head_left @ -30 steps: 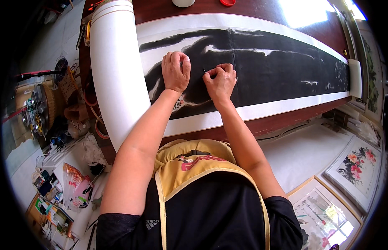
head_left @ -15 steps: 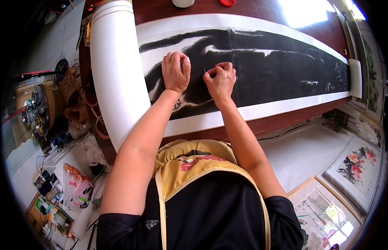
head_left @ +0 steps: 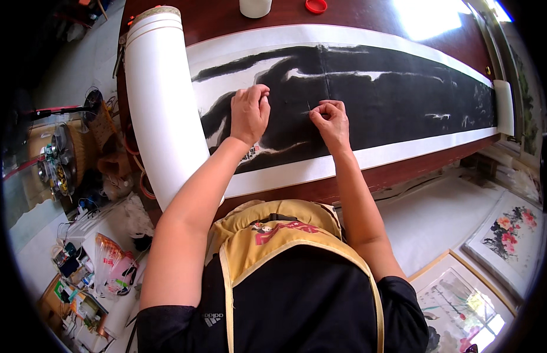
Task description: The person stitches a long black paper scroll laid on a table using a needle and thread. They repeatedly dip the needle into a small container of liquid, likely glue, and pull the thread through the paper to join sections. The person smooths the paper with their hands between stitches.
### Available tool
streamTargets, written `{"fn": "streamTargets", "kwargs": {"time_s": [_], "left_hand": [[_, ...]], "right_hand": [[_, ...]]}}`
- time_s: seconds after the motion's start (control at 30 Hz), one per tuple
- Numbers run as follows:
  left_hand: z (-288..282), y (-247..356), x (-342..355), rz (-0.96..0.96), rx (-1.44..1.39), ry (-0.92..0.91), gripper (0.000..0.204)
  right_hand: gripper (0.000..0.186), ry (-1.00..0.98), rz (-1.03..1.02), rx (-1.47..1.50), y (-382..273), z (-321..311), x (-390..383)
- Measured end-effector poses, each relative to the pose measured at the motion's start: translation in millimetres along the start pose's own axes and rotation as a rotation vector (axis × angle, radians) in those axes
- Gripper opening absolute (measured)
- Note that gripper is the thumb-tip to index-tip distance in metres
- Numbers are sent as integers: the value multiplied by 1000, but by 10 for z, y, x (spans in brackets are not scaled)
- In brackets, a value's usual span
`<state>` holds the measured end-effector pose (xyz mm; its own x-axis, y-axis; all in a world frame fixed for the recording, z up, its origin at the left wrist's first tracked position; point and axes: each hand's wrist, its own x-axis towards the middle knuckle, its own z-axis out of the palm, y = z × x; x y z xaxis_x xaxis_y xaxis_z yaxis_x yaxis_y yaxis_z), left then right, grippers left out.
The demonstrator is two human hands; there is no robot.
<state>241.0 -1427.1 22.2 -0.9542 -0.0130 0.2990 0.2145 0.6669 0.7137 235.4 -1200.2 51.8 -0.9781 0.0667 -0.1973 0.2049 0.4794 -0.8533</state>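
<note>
A long ink painting point(head_left: 397, 106), mostly black with pale streaks and white borders, lies unrolled across the table. Over its left part, my left hand point(head_left: 249, 116) has its fingers curled in; whatever may be in them is hidden. To its right, my right hand point(head_left: 333, 126) pinches a thin needle-like sliver point(head_left: 309, 107) between thumb and fingertips, close above the black area. The sliver is too small to name surely. At the left end, the thick white roll point(head_left: 163, 112) of the scroll stands beside my left forearm.
A white tub point(head_left: 255, 7) and a red lid point(head_left: 316, 6) sit on the dark red table point(head_left: 214, 17) beyond the scroll. The scroll's small rolled end point(head_left: 504, 107) is at the far right. Framed flower pictures point(head_left: 462, 306) lie lower right; a fan point(head_left: 92, 101) and clutter are at left.
My right hand has shifted right and slightly nearer, with the sliver still pinched. My left hand stays over the painting's left part, its fingertips slightly loosened. The view has shifted a little.
</note>
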Motion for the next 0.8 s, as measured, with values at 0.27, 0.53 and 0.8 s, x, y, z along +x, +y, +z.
{"fn": "streamTargets", "kwargs": {"time_s": [0.27,0.53,0.8], "left_hand": [[76,84,-208,90,8,49,34],[97,81,-221,87,-1,49,40],[87,65,-220,76,0,40,38]], "right_hand": [[10,36,-237,-234,-129,182,-39],[10,33,-149,-467,-259,383,57],[9,40,-145,-517,-274,406,61]]}}
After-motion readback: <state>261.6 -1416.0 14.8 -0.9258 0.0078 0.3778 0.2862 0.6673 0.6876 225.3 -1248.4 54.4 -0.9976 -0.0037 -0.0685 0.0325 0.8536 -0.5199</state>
